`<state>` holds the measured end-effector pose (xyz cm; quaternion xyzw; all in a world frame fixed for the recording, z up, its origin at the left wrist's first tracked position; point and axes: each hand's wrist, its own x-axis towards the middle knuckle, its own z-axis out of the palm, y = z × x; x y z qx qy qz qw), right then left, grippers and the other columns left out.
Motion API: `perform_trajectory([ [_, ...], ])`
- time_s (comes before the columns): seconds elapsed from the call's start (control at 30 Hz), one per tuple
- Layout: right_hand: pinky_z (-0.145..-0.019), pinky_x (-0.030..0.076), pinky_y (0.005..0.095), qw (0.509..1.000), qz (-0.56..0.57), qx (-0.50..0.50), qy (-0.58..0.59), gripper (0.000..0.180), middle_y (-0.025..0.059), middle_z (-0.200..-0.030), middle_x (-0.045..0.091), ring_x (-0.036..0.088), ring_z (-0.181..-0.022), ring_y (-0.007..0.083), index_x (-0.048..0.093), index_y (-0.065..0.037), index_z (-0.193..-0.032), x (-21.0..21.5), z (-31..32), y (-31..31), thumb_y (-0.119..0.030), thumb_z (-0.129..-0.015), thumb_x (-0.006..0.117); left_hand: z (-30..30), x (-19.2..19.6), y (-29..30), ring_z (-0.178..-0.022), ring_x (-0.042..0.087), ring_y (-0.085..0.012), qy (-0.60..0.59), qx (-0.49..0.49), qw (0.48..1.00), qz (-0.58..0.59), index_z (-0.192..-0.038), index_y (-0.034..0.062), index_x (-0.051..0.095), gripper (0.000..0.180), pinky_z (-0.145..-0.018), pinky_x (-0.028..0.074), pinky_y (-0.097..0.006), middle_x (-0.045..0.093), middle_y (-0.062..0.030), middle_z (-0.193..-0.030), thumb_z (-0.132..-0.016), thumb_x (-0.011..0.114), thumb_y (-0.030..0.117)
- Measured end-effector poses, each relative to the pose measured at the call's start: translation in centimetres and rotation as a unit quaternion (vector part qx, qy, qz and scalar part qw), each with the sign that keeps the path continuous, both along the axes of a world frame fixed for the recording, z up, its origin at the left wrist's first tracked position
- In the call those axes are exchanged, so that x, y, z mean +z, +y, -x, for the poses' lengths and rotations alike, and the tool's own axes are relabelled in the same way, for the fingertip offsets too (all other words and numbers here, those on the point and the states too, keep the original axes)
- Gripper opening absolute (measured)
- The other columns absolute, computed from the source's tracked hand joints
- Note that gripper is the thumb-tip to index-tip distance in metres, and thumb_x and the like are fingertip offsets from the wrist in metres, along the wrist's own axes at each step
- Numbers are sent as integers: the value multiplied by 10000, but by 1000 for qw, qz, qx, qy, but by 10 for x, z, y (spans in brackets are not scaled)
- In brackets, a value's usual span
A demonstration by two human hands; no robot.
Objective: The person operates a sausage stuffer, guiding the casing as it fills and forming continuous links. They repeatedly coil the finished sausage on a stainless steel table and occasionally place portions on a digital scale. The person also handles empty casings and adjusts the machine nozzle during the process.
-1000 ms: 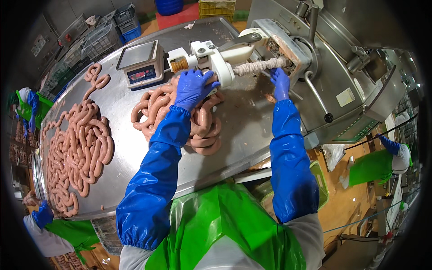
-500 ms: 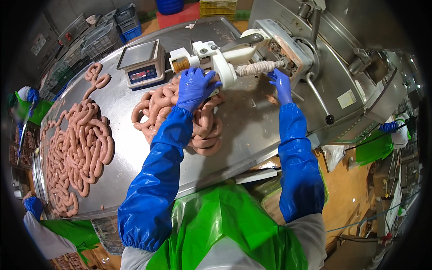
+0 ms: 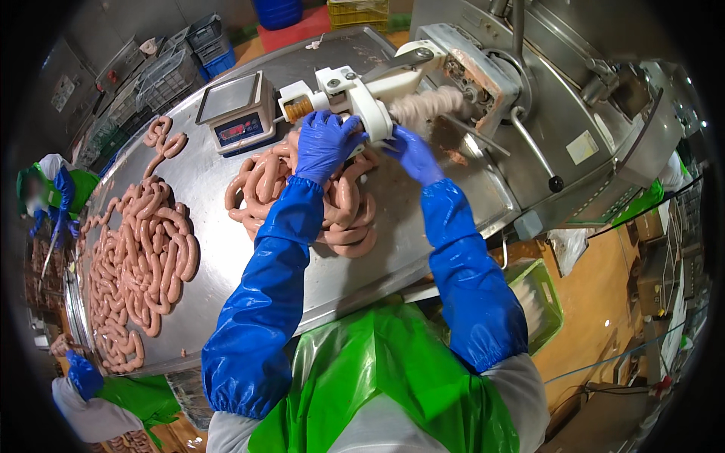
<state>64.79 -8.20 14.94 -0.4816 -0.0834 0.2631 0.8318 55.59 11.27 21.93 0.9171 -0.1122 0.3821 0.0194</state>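
The left hand [image 3: 326,147] lies palm down at the near side of the white ring [image 3: 374,113], fingers bent and nearly together; its grip underneath is hidden, so I cannot tell whether it is clamped on a sausage. The right hand [image 3: 414,155] reaches to the other side of the ring, just below the casing [image 3: 427,106]; its fingertips are partly hidden, and I cannot tell whether they pinch anything. The sausages [image 3: 349,192] lie in a coiled heap on the steel table [image 3: 408,226], under and around the left wrist. Good work here calls, I judge, for a light, cupped left hand that guides without squeezing, since hard pressure could burst a skin or bunch it at the ring. The casing is blurred and probably turning, so the right fingers are best held clear of it and of any pinch point. The heap sits close beneath the outlet; loose, uncrossed coils should drag less. The scale [image 3: 242,113], just beyond, needs room too.
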Motion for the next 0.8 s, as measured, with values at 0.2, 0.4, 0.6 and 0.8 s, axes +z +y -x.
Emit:
perform_trajectory([
  [0.2, -831, 527, 365, 980, -153, -5, 128, 315, 54, -1058, 636, 607, -984, 188, 598, -155, -1168, -2, 8, 36, -376, -980, 477, 4, 4, -2, -829, 579, -247, -23, 10, 1000, -12, -1024, 203, 658, 373, -799, 405, -426, 614, -26, -808, -745, 725, 442],
  [0.4, -812, 537, 346, 984, -120, -9, 134, 313, 48, -1040, 646, 618, -952, 212, 608, -173, -1158, 5, 10, 39, -391, -979, 471, 6, 6, -1, -856, 575, -243, -51, 8, 998, -23, -1050, 198, 647, 409, -823, 400, -434, 608, -24, -828, -745, 718, 461],
  [0.6, -868, 532, 331, 977, 28, -32, -210, 362, 46, -1161, 603, 608, -1019, 175, 510, -130, -1284, 7, 24, 30, -146, -925, 553, 17, 18, 4, -799, 665, -364, 154, -54, 974, 158, -1117, 125, 642, 379, -679, 516, -426, 673, -186, -856, -856, 653, 398],
  [0.8, -930, 517, 324, 959, 71, -7, -274, 644, 85, -1253, 549, 567, -1128, 190, 410, -71, -1357, 6, 18, 22, 126, -789, 639, 71, 45, 109, -929, 655, -196, 489, -20, 799, 348, -1244, 76, 624, 512, -787, 541, -326, 691, -131, -1065, -866, 663, 419],
])
